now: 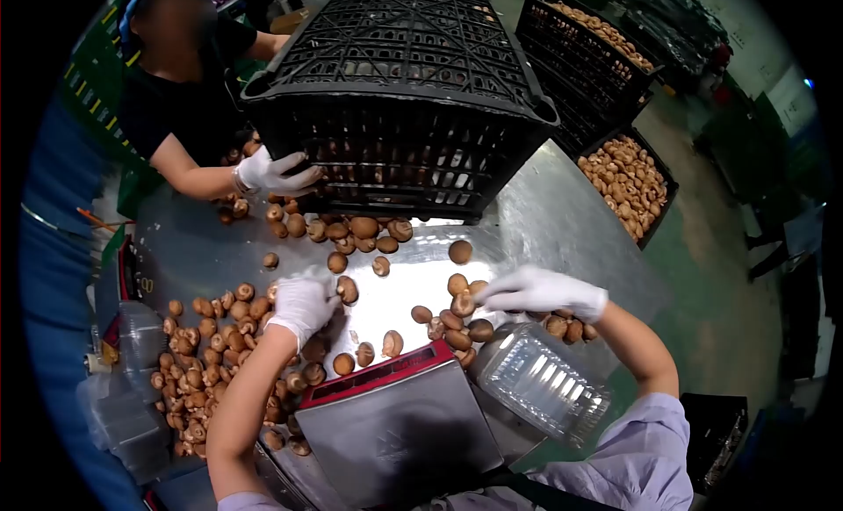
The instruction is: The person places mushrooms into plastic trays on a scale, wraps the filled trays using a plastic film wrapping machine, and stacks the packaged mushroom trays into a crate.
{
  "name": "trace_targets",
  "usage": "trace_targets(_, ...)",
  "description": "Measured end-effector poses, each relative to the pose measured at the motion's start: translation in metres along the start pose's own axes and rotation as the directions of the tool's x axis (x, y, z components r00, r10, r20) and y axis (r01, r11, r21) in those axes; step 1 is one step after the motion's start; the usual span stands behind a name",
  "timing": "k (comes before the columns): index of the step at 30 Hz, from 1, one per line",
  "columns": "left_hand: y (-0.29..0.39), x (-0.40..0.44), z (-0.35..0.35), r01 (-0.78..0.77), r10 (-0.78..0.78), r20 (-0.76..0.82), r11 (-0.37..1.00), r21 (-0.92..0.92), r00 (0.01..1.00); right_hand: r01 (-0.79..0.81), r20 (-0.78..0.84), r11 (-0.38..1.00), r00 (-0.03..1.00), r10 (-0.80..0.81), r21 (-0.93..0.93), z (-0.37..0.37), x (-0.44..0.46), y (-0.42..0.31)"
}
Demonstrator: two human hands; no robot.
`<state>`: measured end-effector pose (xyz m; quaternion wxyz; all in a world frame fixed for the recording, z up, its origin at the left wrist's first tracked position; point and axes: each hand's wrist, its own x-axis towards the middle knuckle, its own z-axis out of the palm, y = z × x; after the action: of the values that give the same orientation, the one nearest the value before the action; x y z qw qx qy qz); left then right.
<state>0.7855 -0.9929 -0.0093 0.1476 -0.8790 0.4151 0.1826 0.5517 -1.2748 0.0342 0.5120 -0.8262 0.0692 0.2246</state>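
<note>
My left hand (303, 309), in a white glove, has its fingers closed at a brown mushroom (349, 290) above the metal table. Slightly blurred, it reaches over the right side of a large heap of mushrooms (215, 353). My right hand (549, 294), also gloved, pinches a mushroom (463, 303) with its fingertips at a small cluster. More mushrooms (562, 327) lie under that hand. Between my forearms stands a scale (395, 419) with a red front panel. A clear plastic container (544, 384) sits to its right, below my right hand.
Across the metal table (562, 204), a co-worker's gloved hand (277, 173) touches a large black crate (395, 142) with mushrooms inside. Loose mushrooms lie along its near edge. More crates of mushrooms (623, 182) stand at the right. Clear containers (123, 414) are stacked at the left.
</note>
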Motion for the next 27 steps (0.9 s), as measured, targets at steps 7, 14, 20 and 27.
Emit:
trace_targets(7, 0.140, 0.028, 0.000, -0.784, 0.685, -0.390, 0.582, -0.216, 0.616, -0.607, -0.619, 0.764, 0.519, 0.590, 0.219, -0.016, -0.127, 0.158)
trace_targets(14, 0.231, 0.101, 0.011, -0.708, 0.657, -0.284, 0.693, -0.135, 0.698, -0.410, -0.334, 0.651, 0.614, 0.715, 0.639, 0.044, -0.110, 0.149)
trace_targets(20, 0.237, 0.092, 0.024, -0.796, 0.774, -0.187, 0.580, -0.175, 0.605, -0.270, -0.364, 0.784, 0.770, 0.524, 0.558, 0.040, -0.038, 0.120)
trace_targets(27, 0.152, 0.073, 0.027, -0.762, 0.779, -0.034, 0.602, -0.239, 0.626, -0.317, -0.130, 0.824, 0.898, 0.420, 0.470, 0.027, 0.031, 0.096)
